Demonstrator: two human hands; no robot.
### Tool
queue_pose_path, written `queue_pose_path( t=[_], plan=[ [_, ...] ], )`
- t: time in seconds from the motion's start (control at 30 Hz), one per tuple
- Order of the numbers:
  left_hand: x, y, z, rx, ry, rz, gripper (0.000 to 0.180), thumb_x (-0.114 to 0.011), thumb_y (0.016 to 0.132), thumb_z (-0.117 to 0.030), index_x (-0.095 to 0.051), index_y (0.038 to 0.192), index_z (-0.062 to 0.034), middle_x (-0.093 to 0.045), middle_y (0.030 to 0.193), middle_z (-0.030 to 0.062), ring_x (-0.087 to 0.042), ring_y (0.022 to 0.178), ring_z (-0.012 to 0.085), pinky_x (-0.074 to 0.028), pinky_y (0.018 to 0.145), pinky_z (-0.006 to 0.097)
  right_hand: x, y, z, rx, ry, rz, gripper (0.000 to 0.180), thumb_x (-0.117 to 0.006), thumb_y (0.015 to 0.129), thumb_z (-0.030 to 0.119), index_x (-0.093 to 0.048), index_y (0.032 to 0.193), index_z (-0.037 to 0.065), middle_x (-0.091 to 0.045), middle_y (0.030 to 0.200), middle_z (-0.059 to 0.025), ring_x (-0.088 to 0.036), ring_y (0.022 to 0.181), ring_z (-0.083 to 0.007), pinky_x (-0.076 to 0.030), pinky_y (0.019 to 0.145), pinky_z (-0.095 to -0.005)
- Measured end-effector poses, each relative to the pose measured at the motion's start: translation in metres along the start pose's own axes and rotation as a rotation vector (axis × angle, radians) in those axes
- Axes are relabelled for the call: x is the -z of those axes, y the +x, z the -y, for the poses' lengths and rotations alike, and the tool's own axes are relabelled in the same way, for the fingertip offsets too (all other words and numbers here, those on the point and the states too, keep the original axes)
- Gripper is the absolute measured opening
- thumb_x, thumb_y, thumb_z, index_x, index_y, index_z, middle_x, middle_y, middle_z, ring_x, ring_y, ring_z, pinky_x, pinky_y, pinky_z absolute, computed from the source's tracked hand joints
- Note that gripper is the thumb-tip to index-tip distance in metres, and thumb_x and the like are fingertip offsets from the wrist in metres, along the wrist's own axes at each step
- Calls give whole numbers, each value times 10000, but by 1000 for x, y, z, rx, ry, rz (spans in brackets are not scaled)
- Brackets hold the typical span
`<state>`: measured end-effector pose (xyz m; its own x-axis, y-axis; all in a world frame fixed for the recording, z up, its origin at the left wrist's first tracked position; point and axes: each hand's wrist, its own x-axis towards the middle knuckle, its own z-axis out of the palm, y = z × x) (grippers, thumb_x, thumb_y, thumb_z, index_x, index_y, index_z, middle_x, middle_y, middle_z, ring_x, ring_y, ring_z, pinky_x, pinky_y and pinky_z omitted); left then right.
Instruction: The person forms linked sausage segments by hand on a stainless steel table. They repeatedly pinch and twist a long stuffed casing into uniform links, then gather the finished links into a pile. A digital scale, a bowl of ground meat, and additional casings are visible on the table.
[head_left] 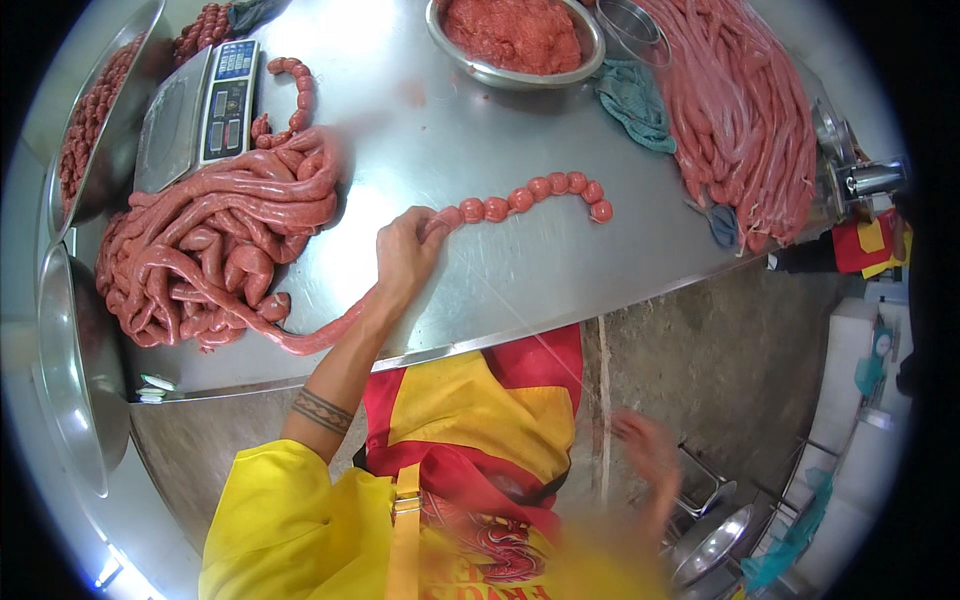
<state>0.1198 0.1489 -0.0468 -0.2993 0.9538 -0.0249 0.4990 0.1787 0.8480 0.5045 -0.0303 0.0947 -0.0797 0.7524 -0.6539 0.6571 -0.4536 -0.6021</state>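
Observation:
My left hand (408, 250) is closed on a sausage rope above the steel table. To its right, a curved chain of small round tied sausages (520, 199) lies on the metal. On the other side the unlinked rope (325, 338) passes under my forearm to a big pile of filled sausage casing (225, 235). A thin taut string (515, 312) runs from near my left hand down toward my right hand (648, 455). That hand is out past the table's front edge, blurred by motion, its fingers drawn together at the string's line.
A digital scale (228, 105) stands behind the pile, beside a steel basin of linked sausages (95, 125). A bowl of ground meat (590, 70) sits at the back. More filled casings (740, 120) and a teal cloth (637, 105) lie at right. A steel basin (85, 370) is at left.

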Motion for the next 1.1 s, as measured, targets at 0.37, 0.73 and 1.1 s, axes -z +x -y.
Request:
queue_pose_path(
  t=[0.37,0.73,1.1],
  plan=[
    [40,5,10,-872,550,439,440,-710,882,-61,-699,1290,-225,-635,1063,60,-602,989,291,-510,872,392,39,-56,-364,223,1719,227,280,-614,886,-57,-751,1015,151,-775,1015,-62,-686,871,-218,-490,720,-378],
    [35,-10,8,-698,457,359,432,-588,949,-66,-669,1343,-223,-629,1165,126,-603,1090,339,-497,966,466,172,239,-5,183,767,-444,570,-633,1035,175,-375,1536,86,-664,936,-24,-528,683,-72,-358,500,-209],
    [12,15,9,-592,504,160,273,-626,914,-95,-717,1162,-167,-596,1020,109,-618,992,305,-545,815,436,11,241,-4,555,-214,-713,569,-725,968,265,-574,1478,64,-652,1175,-216,-658,1087,-333,-537,950,-453]
  ],
)
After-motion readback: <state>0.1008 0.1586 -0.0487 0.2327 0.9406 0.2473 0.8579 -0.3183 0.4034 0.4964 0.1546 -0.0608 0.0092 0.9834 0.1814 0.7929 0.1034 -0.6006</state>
